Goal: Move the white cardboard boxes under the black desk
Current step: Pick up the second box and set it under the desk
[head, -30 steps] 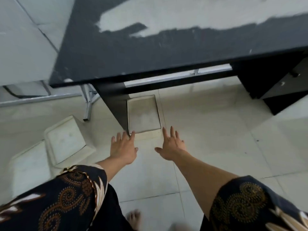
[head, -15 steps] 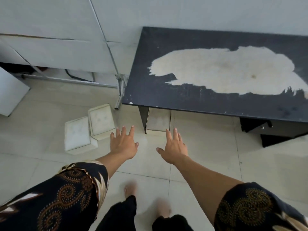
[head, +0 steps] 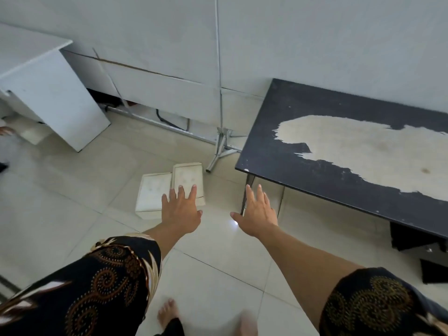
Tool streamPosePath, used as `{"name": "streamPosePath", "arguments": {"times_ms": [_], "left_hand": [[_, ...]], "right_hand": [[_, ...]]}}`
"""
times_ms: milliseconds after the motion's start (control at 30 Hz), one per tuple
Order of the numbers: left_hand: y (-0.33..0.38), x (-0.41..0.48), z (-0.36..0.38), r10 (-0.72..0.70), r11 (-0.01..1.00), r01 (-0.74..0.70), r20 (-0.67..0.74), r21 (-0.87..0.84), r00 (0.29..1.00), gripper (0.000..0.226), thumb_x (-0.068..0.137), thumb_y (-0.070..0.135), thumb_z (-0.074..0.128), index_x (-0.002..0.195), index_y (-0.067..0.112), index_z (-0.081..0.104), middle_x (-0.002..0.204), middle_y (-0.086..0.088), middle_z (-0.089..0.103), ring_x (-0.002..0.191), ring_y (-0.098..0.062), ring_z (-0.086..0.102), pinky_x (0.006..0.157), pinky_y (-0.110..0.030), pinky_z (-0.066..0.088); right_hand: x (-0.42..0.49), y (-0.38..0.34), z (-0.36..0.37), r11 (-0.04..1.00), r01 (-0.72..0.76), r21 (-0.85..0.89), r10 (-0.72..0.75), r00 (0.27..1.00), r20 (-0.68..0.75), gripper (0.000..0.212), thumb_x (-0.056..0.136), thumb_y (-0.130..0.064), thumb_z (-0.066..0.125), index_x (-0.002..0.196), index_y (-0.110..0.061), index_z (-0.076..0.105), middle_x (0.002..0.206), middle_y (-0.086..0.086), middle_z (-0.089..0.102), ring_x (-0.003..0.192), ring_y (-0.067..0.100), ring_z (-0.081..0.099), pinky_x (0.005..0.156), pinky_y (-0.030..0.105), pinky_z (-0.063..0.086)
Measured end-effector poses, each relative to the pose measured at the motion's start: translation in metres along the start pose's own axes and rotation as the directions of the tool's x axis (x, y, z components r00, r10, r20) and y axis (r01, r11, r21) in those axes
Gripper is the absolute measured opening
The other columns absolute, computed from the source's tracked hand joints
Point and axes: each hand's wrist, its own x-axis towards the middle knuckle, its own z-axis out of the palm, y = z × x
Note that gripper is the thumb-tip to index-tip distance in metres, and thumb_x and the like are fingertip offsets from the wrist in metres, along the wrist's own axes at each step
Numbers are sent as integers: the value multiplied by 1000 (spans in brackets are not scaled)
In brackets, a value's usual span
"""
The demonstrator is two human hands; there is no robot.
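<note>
Standing back from the black desk (head: 339,151), the person now looks down from higher and further left than a second ago, when the view was low and close to the desk's near edge. A second ago one white box lay on the floor under the desk's left end, just beyond both hands; that box is now hidden by the desktop — only a pale patch shows beside the desk leg (head: 246,195), and I cannot tell whether it is the box or floor.

Two white boxes remain outside, on the tiled floor (head: 72,214) left of the desk: the near-left box (head: 151,190) and the far-right box (head: 188,177), touching along one side, with the far-right one seeming to overlap the other's edge. A metal stand foot (head: 219,151) sits between them and the desk.

Left hand (head: 180,212) is spread wide, palm down, empty, seen over the near corners of both boxes; contact cannot be confirmed. Right hand (head: 258,212) is likewise open and empty, in front of the desk leg.

Judgement: one box appears placed, two are outstanding. The shift of view toward the pair suggests the next pickup — likely the far-right box first. A white cabinet (head: 55,98) stands well apart at far left.
</note>
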Motion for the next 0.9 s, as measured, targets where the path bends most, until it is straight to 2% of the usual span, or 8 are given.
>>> {"name": "streamPosePath", "arguments": {"times_ms": [167,467,600,900], "left_hand": [[-63,12,2,-45,998,45,2,-42,999,78,100,54,37,158,25,-6,166,-13,5,152,-38,3,121,-52,9],[-234,43,23,-179,979,188,119,-76,977,78,100,53,36,157,26,-10,167,-13,3,152,-38,3,121,-51,8],[-302,56,24,-224,969,235,130,-78,966,78,100,53,35,158,25,-10,167,-14,3,152,-38,3,121,-52,9],[-366,113,18,-253,955,269,133,-126,958,78,100,51,37,158,26,-10,166,-14,3,152,-38,3,121,-51,8]], "right_hand": [[25,-61,8,998,35,-47,-34,999,13,97,92,-58,58,160,-24,-1,169,6,-10,156,28,2,119,52,29],[75,-230,55,996,84,-37,-83,996,25,98,90,-59,60,160,-26,0,169,5,-8,156,28,4,118,51,30],[89,-295,76,992,119,-35,-117,992,52,98,90,-60,58,160,-25,-1,169,5,-8,156,27,3,118,49,30],[151,-367,94,985,154,-74,-144,982,124,97,91,-59,58,160,-25,-1,169,5,-9,156,28,1,119,51,27]]}}
